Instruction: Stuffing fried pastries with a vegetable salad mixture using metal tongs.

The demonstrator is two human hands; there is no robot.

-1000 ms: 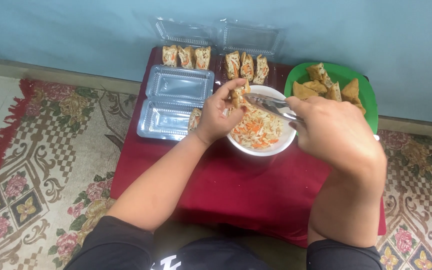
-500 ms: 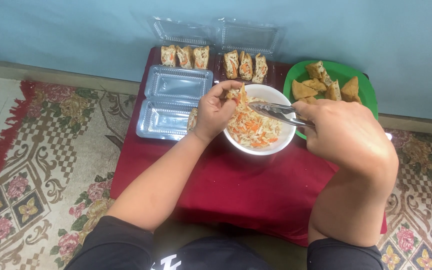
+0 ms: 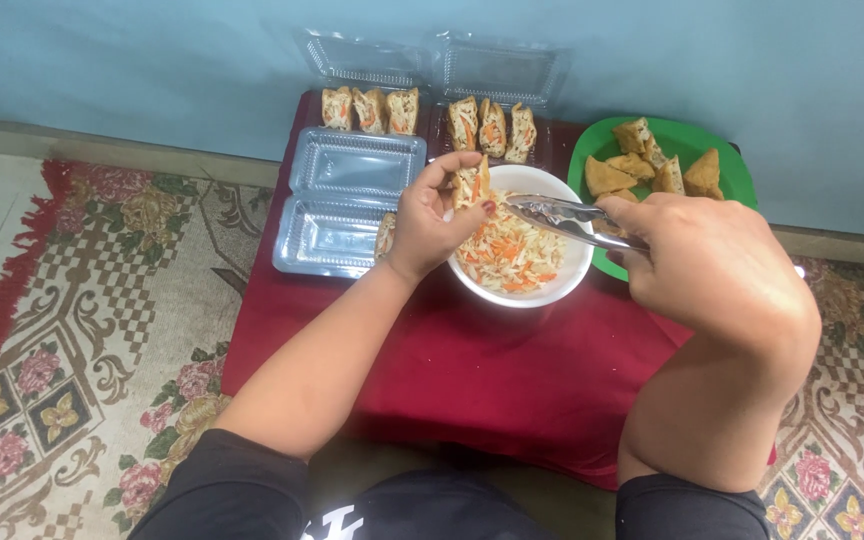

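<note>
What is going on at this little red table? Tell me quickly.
A person is stuffing fried tofu. The left hand holds a tofu piece above a white bowl of shredded vegetable filling; the right hand holds metal tongs pointed at it. Filled pieces sit in clear boxes; plain tofu waits on a green plate.

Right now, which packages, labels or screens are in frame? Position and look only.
Empty clear plastic clamshell: left on the red table, open, rectangular.
Left filled clamshell: table's far edge by the blue wall, clear, lid up, three stuffed tofu pieces.
Right filled clamshell: beside it, same kind, three pieces.
No labels, signs or screens visible.
</note>
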